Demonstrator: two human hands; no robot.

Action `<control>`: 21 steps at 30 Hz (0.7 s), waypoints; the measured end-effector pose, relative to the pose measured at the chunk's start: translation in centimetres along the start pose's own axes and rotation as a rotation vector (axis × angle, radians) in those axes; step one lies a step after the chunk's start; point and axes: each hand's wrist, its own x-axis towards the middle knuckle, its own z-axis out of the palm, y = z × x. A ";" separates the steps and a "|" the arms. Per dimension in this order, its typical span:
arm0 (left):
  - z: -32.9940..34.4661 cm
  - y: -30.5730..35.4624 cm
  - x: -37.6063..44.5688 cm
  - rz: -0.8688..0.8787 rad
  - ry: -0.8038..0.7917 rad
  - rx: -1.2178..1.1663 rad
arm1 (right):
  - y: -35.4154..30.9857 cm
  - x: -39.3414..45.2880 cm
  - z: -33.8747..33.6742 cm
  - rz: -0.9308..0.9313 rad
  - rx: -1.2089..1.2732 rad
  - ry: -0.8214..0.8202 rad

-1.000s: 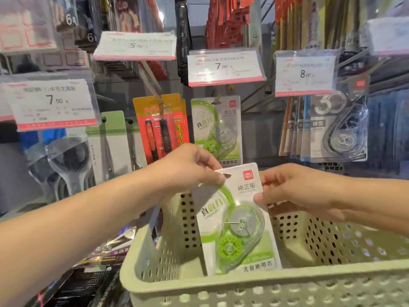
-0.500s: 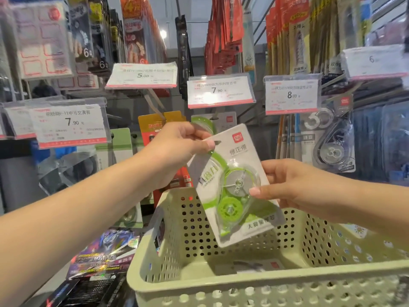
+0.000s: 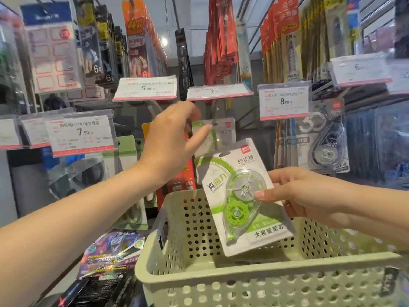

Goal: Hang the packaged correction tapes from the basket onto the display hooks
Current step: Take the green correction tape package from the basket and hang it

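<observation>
The pale green perforated basket (image 3: pixel 254 282) fills the lower right of the view and serves as the anchor for everything else. Behind and above it rises the display rack (image 3: pixel 194 63), hung with rows of carded stationery and fronted by price tags, among them a 7.90 tag (image 3: pixel 80 135) up and left of the basket and an 8.00 tag (image 3: pixel 284 101) above its right half. Above the basket's far left corner the left hand (image 3: pixel 170 142) is raised with fingers spread and loosely extended, holding nothing, its fingertips near the display hook (image 3: pixel 214 116) (the hook runs under a tilted, blurred tag). A green correction tape pack already on the hook (image 3: pixel 218 131) hangs just behind those fingers. Directly over the basket's interior, tilted with its top leaning left, is the packaged correction tape (image 3: pixel 241 196), clear of the rim. The right hand (image 3: pixel 307 196), above the basket's right side, pinches the pack's right edge between thumb and fingers.
</observation>
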 end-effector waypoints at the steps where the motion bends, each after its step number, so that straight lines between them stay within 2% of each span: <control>1: -0.1 -0.1 0.2 0.067 0.016 0.026 | 0.0 0.0 -0.1 -0.005 0.008 0.004; 4: -0.4 -0.1 0.7 0.178 0.075 0.041 | -0.3 0.0 -0.2 -0.034 0.030 0.023; 9: -0.3 0.1 1.3 0.172 0.114 -0.055 | -1.2 1.1 0.0 -0.109 0.058 0.071; 21: -0.6 -0.6 1.8 0.228 0.154 0.025 | -3.6 5.2 0.5 -0.230 0.185 0.139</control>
